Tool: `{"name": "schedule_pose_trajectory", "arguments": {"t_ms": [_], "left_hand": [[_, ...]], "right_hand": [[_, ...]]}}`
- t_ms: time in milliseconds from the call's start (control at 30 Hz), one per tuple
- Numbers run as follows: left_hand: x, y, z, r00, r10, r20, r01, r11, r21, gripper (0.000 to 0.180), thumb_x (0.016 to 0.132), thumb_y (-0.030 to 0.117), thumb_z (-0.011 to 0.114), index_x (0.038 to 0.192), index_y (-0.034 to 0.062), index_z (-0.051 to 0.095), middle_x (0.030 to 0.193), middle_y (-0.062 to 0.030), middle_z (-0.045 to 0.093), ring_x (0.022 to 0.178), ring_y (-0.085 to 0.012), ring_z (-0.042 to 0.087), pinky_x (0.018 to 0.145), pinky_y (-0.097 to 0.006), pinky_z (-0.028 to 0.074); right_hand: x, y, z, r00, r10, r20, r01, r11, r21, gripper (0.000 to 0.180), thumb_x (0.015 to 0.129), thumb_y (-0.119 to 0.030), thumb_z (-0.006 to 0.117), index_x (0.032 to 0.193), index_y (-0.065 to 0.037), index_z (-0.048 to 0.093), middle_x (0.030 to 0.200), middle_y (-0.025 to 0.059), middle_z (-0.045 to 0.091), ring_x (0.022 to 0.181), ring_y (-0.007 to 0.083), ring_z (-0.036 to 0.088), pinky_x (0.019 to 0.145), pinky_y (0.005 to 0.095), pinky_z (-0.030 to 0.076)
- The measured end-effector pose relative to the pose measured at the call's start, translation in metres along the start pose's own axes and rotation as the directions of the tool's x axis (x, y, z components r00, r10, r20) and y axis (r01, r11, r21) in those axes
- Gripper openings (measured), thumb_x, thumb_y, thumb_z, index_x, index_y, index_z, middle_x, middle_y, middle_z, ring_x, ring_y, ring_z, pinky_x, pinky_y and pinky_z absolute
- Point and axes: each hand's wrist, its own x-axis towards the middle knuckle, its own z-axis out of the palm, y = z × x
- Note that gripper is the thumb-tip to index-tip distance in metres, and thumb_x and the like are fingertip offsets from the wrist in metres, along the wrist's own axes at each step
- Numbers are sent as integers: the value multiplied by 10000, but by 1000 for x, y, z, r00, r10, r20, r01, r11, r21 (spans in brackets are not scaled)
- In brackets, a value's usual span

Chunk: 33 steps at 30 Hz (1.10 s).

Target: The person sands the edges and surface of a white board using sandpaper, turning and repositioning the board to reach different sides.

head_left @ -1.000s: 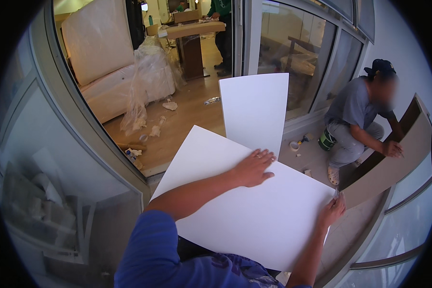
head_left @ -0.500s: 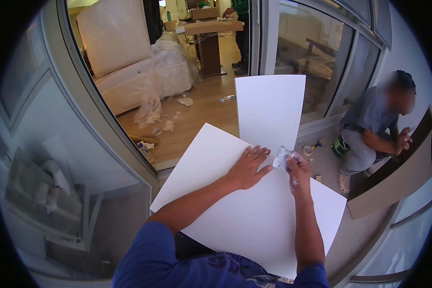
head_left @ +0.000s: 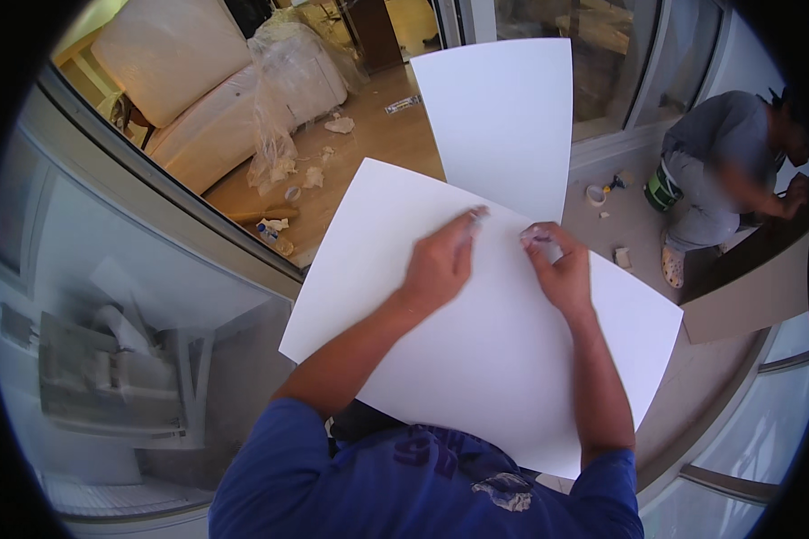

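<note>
A wide white panel (head_left: 476,359) lies beneath both my forearms and hands. A narrower white panel (head_left: 499,126) extends beyond its far edge. My left hand (head_left: 440,260) is above the wide panel left of its far middle, fingers drawn together and smeared by motion; a greyish bit shows at the fingertips, too blurred to name. Opposite it, my right hand (head_left: 562,265) is curled closed, with a small crumpled whitish wad (head_left: 537,235) pinched between thumb and fingers. Most of the wad is hidden by the fingers.
At right, a person (head_left: 719,171) crouches beside a brown board (head_left: 755,301) and a green bucket (head_left: 663,187). A tape roll (head_left: 595,195) lies on the floor nearby. Through the doorway stands a plastic-wrapped sofa (head_left: 243,117); scraps and a bottle (head_left: 274,239) litter the floor.
My left hand has lifted from flat on the panel and drawn its fingers together. The wad in my right hand shows less. The view has tilted down; the crouching person leans further right.
</note>
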Motion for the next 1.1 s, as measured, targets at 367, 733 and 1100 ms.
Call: {"name": "schedule_pose_trajectory", "arguments": {"t_ms": [367, 733, 1100], "left_hand": [[58, -97, -94, 997, 71, -4, -40, 608, 793, 221, 906, 91, 704, 1116, 57, 761, 1147, -88, 738, 921, -310, 728, 788, -420, 576], [48, -92, -69, 978, 92, 189, -207, 593, 778, 272, 965, 136, 663, 1217, 54, 721, 1328, -135, 676, 1203, -329, 645, 951, -489, 489], [59, -94, -54, 978, 85, 191, -207, 526, 825, 312, 915, 56, 624, 1206, 56, 738, 1335, -121, 709, 1257, -264, 652, 1008, -479, 466]], "right_hand": [[-10, 35, -27, 943, -239, -231, 128, 903, -411, 195, 859, 41, 719, 1043, -21, 702, 1091, 126, 741, 1038, 351, 683, 932, 442, 535], [-15, 36, -34, 946, -227, -231, 105, 889, -446, 218, 842, 61, 722, 1043, -21, 707, 1107, 124, 730, 1059, 334, 668, 960, 437, 515], [-16, 35, -35, 941, -262, -213, 126, 857, -500, 202, 832, 59, 727, 1008, -37, 708, 1096, 100, 725, 1054, 317, 656, 978, 433, 487]]}}
